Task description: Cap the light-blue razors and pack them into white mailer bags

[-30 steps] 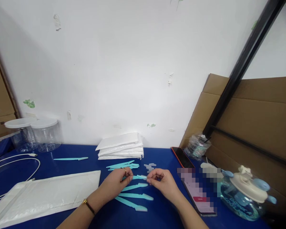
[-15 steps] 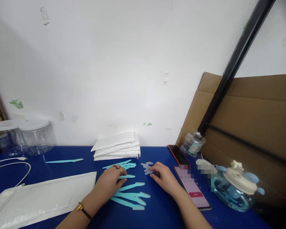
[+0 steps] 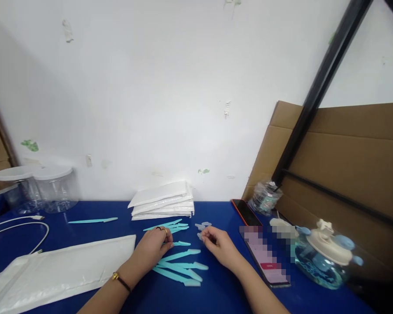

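Note:
My left hand is closed at the middle of the table, its fingers around the handle end of a turquoise razor. Several more turquoise razors lie fanned out in front of it, and another group lies just behind. To the right, my right hand has thumb and fingers pinched together at a small translucent cap. Other translucent caps lie just beyond its fingertips.
White padded envelopes are stacked by the wall; a larger one lies front left. A lone razor, cable and clear jars are left. Two phones and a teal bottle stand right.
My right hand's fingers have closed at a cap and shifted slightly left. My left hand's fingers have drawn together. The view has shifted a little.

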{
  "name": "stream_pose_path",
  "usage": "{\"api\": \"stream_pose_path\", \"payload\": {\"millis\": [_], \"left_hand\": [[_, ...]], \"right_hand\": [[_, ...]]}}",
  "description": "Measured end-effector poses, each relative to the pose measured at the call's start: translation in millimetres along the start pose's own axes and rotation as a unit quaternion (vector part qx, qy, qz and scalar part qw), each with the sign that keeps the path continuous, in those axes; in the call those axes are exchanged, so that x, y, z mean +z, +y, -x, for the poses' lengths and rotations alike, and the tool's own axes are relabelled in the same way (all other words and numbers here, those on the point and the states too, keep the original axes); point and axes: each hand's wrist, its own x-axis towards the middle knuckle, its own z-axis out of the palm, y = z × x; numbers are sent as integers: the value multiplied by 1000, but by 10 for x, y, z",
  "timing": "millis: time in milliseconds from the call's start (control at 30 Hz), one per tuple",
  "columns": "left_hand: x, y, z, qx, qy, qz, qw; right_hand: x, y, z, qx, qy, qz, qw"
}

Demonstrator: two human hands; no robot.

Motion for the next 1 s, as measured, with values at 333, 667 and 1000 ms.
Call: {"api": "stream_pose_path", "payload": {"millis": [333,667,1000], "left_hand": [[-24,59,10,3,9,50,999],[117,171,97,12,-80,142,987],[-26,-69,4,-33,44,-47,997]], "right_hand": [[44,-146,-8,9,-22,-58,998],[86,-189,73,38,-112,-112,987],[-128,200,-74,0,23,103,994]]}}
